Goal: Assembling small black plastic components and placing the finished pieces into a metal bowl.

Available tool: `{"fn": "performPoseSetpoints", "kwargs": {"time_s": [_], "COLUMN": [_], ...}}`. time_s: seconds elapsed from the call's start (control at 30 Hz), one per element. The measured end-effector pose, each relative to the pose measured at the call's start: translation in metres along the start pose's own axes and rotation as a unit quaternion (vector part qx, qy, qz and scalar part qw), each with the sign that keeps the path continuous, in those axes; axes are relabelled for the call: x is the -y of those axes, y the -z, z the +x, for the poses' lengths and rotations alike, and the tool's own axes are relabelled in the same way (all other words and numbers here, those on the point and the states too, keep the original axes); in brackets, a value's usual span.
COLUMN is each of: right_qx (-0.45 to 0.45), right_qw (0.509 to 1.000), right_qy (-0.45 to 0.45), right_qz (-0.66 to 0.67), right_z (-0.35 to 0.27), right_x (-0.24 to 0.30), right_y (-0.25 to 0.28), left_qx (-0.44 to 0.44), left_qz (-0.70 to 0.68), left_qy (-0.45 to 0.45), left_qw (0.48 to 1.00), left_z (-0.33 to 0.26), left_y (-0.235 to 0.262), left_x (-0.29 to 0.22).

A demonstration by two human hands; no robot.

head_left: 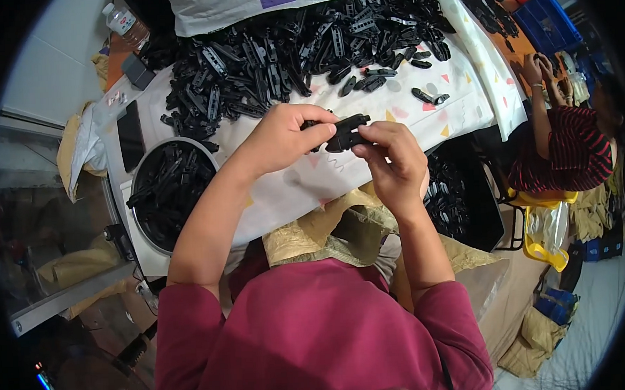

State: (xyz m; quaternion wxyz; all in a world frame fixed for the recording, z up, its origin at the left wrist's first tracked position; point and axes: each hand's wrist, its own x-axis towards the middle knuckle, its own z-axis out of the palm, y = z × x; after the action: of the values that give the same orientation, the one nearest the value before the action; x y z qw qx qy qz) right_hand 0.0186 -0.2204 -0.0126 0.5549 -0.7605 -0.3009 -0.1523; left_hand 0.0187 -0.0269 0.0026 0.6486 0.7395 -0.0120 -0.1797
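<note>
Over the near part of the table, my left hand (pixel 292 134) and my right hand (pixel 395 160) meet at a black plastic part (pixel 345 139). The left thumb and fingers pinch its left end. On its right end, the right thumb and fingertips are closed. Whether it is one piece or two fitted together, I cannot tell. Beyond the hands spreads a large heap of similar long black plastic parts (pixel 272 64). A few loose black pieces (pixel 430 96) lie apart from it on the patterned cloth (pixel 456 119).
A round tub (pixel 136 203) of black parts stands left; a black crate (pixel 491 222) holds more at lower right. A white sack (pixel 262 5), a bottle (pixel 125 25) and a dark phone (pixel 131 137) lie around the heap. Another person (pixel 565 142) sits right, near a blue bin (pixel 545 23).
</note>
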Motion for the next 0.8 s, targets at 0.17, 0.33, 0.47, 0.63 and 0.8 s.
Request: {"fn": "performPoseSetpoints", "kwargs": {"time_s": [0.17,0.33,0.47,0.63,0.8], "right_qx": [-0.02,-0.001,0.085,0.177,0.185], "right_qw": [0.986,0.99,0.991,0.971,0.908], "right_qy": [0.085,0.065,-0.033,-0.063,-0.136], "right_qz": [-0.142,-0.124,-0.099,-0.147,-0.352], "right_z": [-0.003,-0.005,-0.006,0.012,0.056], "right_x": [0.015,0.011,-0.006,-0.054,-0.126], "right_y": [-0.001,-0.003,-0.012,-0.011,-0.029], "left_qx": [-0.028,-0.042,-0.06,-0.08,-0.147], "left_qz": [0.206,0.307,0.37,0.261,-0.321], "left_qy": [-0.272,-0.315,-0.317,-0.119,0.033], "left_qw": [0.939,0.897,0.871,0.955,0.935], "left_z": [-0.003,-0.01,-0.008,-0.003,0.019], "left_y": [0.002,-0.001,0.007,0.012,0.032], "left_x": [-0.001,-0.004,0.014,0.045,0.054]}}
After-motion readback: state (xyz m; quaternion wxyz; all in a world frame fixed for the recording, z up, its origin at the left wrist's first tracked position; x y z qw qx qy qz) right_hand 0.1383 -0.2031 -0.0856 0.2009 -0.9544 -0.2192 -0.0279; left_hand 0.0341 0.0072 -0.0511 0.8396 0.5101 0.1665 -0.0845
